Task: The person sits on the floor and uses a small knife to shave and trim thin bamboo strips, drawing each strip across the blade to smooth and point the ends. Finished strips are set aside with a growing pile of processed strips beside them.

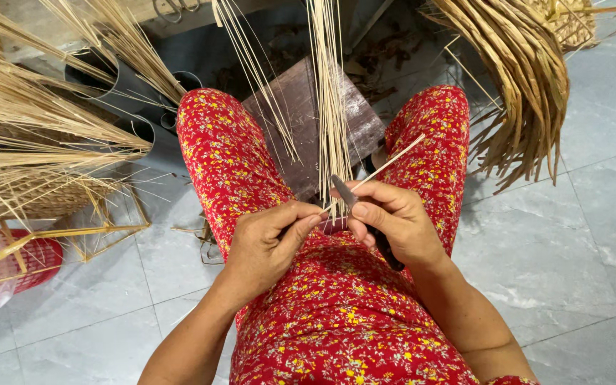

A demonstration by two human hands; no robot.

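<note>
A thin pale splint runs up and to the right from between the two hands, slanting over the lap of the seated person in red flowered trousers. Its lower end is pinched between the thumb and forefinger of the left hand, whose other fingers curl in under the palm. The right hand is closed round a dark-bladed knife, thumb laid along it, blade tip pointing up toward the splint; the dark handle juts out below the palm. Both wrists meet above the thighs. Just beyond the hands a bundle of long straw-coloured strips hangs over a dark wooden board between the knees. Dried reed sheaves lie on the grey tiled floor.
</note>
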